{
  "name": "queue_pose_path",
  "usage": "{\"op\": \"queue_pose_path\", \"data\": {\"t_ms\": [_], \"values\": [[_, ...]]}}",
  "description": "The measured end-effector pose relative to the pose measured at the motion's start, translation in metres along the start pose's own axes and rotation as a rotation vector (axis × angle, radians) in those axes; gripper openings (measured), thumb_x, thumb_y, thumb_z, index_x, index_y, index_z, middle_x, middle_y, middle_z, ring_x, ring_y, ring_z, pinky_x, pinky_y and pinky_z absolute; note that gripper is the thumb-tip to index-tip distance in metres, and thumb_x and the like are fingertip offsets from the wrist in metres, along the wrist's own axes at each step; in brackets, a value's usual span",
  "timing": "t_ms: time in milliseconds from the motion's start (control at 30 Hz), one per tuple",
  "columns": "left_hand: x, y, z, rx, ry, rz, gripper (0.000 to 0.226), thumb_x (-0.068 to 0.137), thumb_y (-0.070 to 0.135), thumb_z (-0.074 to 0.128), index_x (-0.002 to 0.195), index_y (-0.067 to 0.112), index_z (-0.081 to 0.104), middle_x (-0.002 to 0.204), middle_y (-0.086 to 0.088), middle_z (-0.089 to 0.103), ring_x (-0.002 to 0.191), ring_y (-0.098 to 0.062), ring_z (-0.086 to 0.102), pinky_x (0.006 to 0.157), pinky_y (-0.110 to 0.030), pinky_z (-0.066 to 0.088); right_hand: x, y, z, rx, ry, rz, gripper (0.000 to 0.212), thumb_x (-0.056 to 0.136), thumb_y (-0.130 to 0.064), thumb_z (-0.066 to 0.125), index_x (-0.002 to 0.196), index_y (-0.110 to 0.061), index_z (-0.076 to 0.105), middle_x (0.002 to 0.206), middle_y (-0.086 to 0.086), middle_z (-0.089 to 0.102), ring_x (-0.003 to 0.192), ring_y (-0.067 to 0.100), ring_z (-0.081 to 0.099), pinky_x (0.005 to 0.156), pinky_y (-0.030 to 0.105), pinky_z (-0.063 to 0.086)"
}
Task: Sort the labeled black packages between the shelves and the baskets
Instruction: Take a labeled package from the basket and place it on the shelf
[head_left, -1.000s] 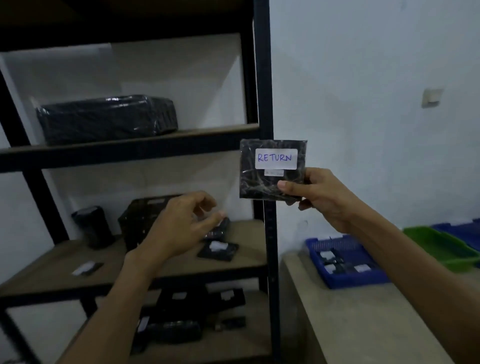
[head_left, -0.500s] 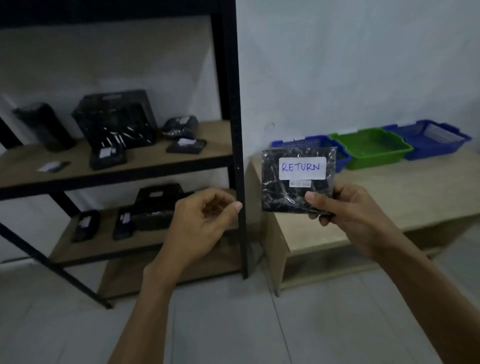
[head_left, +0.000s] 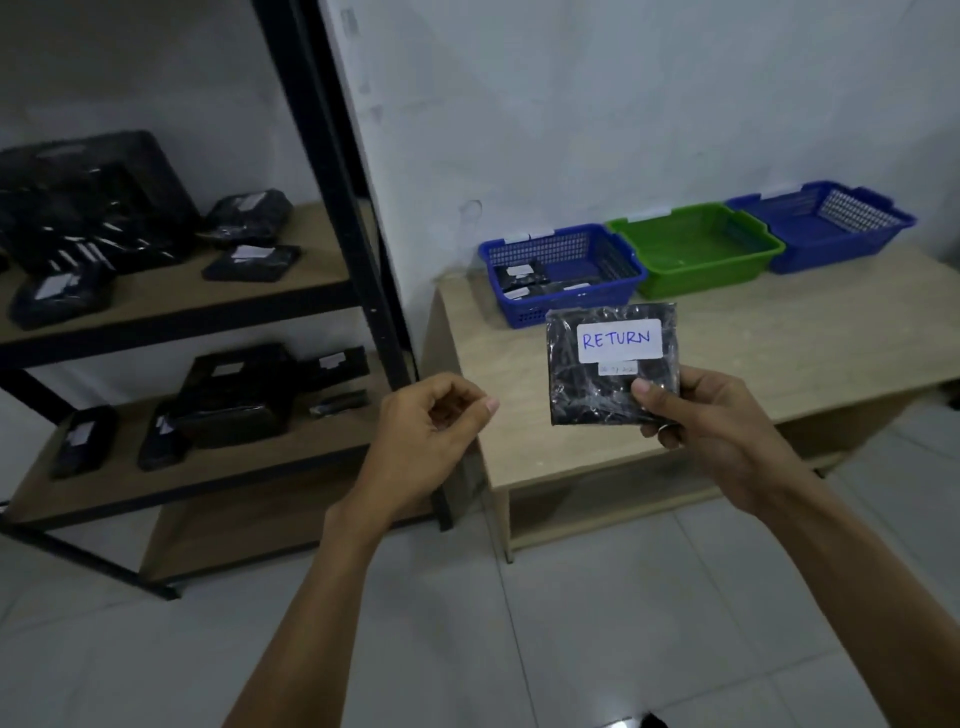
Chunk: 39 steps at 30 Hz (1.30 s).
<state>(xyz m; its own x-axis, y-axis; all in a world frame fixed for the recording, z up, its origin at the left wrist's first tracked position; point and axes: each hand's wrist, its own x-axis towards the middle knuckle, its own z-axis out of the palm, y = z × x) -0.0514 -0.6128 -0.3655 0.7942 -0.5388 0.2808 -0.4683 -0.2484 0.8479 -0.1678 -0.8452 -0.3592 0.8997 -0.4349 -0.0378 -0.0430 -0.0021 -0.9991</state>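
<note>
Evidently the sort was partway through at this moment. The right hand (head_left: 711, 415) was clamped on a flat black package (head_left: 592, 395), thumb on its front face and fingers behind, holding it upright in the air in front of the low wooden table (head_left: 805, 332). Its white label (head_left: 619, 340) read RETURN; a smaller tag below was too small to read. The left hand (head_left: 431, 431) hung beside it, apart from the package, fingers loosely curled and holding nothing. Three baskets stood in a row on the table against the wall. The left blue basket (head_left: 545, 253) already contained several basket packages (head_left: 519, 280) with white labels, which indicated that some items had been sorted. The green basket (head_left: 691, 278) showed no contents, and the interior of the right blue basket (head_left: 810, 254) was only partly visible, with nothing discernible inside. White tags were fixed to the rear rims of the baskets, but their wording could not be read, so the correct destination for the held package could not be confirmed. On the black shelving unit (head_left: 358, 249), several labelled shelf packages (head_left: 252, 262) lay on the upper board (head_left: 322, 244) and more on the lower board (head_left: 311, 441). Judged from this layout, the held item had yet to be deposited, and most of the stock had yet to be read and sorted.
</note>
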Motion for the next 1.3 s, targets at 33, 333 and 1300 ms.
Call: {"op": "queue_pose_path", "data": {"t_ms": [33, 333, 1300], "values": [[0.014, 0.0, 0.015, 0.014, 0.002, -0.007, 0.01, 0.087, 0.025, 0.068, 0.086, 0.016, 0.071, 0.08, 0.005, 0.07, 0.076, -0.012, 0.066, 0.069, -0.027, 0.055, 0.013, 0.003, -0.016, -0.007, 0.01, 0.002, 0.015, 0.085, -0.013, 0.063, 0.092, -0.001, 0.068, 0.07, 0.008, 0.059, 0.052, 0.009, 0.05, 0.043, 0.016, 0.034], [0.121, 0.0, 0.117, 0.064, 0.075, -0.126, 0.008, 0.085, 0.026, 0.071, 0.08, 0.019, 0.07, 0.073, 0.008, 0.068, 0.067, -0.006, 0.061, 0.063, -0.02, 0.051, 0.122, 0.014, -0.117, -0.007, 0.024, 0.028, 0.01, 0.087, -0.015, 0.064, 0.087, -0.006, 0.067, 0.06, -0.004, 0.06, 0.046, 0.007, 0.049, 0.041, 0.018, 0.03], [0.44, -0.227, 0.248, 0.223, -0.187, -0.334, 0.028, 0.081, 0.034, 0.074, 0.1, 0.017, 0.063, 0.096, 0.003, 0.062, 0.09, -0.012, 0.06, 0.081, -0.029, 0.054, 0.56, 0.123, -0.128, -0.136, 0.033, 0.274, 0.02, 0.089, -0.001, 0.059, 0.104, -0.01, 0.049, 0.088, 0.007, 0.062, 0.07, 0.015, 0.061, 0.055, 0.026, 0.057]]}}
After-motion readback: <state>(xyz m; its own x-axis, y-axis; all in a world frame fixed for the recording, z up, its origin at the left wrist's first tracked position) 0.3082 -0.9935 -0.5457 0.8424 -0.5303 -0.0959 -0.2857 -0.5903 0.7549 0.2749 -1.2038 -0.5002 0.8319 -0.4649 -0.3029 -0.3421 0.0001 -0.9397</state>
